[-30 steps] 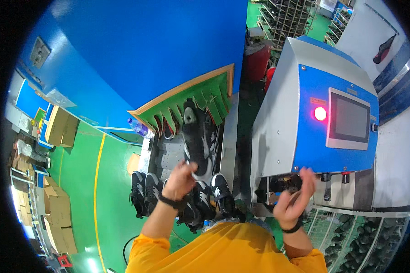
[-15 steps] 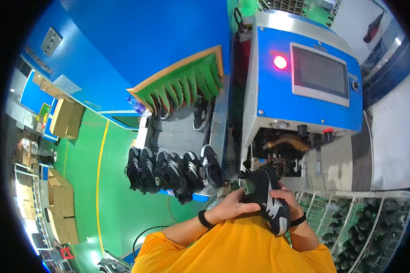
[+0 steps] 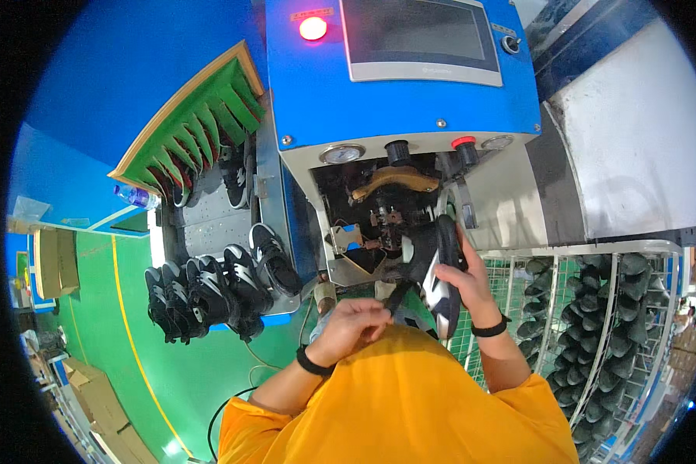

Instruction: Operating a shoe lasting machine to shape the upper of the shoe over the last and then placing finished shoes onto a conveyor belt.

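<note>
My right hand (image 3: pixel 472 284) grips a black sneaker (image 3: pixel 441 247) with white and grey side trim. The shoe is held on end, its sole side to the right, in front of the open mouth of a blue machine (image 3: pixel 394 112). To the left of the shoe, my left hand (image 3: pixel 354 329) is closed, its fingers pinching a black strip (image 3: pixel 398 297). Whether this strip is a lace or part of the shoe cannot be made out. Inside the machine's opening sit a tan curved pad (image 3: pixel 394 182) and a dark metal clamp mechanism (image 3: pixel 387 219).
Left of the machine, several black sneakers (image 3: pixel 213 290) stand on the end of a grey conveyor (image 3: pixel 209 224), below a green strip curtain (image 3: pixel 201 131). A wire rack (image 3: pixel 545 325) with dark shoe lasts (image 3: pixel 626 309) stands at right. The machine shows a lit red lamp (image 3: pixel 313 29).
My view has shifted toward the machine. The sneaker has moved up to its opening, held by my right hand. My left hand has left the shoe's body and now pinches the black strip.
</note>
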{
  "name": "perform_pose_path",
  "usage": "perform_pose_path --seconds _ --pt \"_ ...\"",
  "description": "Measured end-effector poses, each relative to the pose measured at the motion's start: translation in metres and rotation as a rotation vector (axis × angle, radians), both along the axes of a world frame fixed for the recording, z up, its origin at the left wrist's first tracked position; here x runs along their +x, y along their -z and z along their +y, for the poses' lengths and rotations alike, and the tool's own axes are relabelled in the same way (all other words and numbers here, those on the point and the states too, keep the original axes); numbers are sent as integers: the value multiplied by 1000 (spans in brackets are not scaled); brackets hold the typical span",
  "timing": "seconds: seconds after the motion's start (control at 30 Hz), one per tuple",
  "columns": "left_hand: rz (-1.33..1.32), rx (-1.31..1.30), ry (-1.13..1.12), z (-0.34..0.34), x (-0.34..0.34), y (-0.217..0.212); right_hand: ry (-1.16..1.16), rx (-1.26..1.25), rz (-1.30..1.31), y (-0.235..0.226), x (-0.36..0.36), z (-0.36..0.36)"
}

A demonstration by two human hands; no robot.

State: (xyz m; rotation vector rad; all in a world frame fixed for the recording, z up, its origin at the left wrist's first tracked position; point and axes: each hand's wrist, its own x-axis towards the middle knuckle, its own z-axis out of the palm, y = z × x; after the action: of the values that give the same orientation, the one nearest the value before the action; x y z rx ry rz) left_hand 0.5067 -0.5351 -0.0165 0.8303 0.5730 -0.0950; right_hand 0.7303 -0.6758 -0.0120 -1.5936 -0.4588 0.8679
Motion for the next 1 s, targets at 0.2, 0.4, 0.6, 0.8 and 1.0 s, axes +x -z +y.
perform_pose_path --seconds 0.2,0.4,0.6,0.8,1.0 --pt "139 -28 -308 12 31 62 -122 -433 -771 13 12 52" --pt "200 -168 -492 10 41 105 -310 -840 -1004 12 -15 98" --pt "206 -123 -419 27 44 112 -249 -852 -1123 26 -4 125" --pt "284 -50 -154 35 38 120 -144 -764 -1115 32 -18 110" --pt "169 100 50 36 22 97 46 -477 -1221 55 -15 89"
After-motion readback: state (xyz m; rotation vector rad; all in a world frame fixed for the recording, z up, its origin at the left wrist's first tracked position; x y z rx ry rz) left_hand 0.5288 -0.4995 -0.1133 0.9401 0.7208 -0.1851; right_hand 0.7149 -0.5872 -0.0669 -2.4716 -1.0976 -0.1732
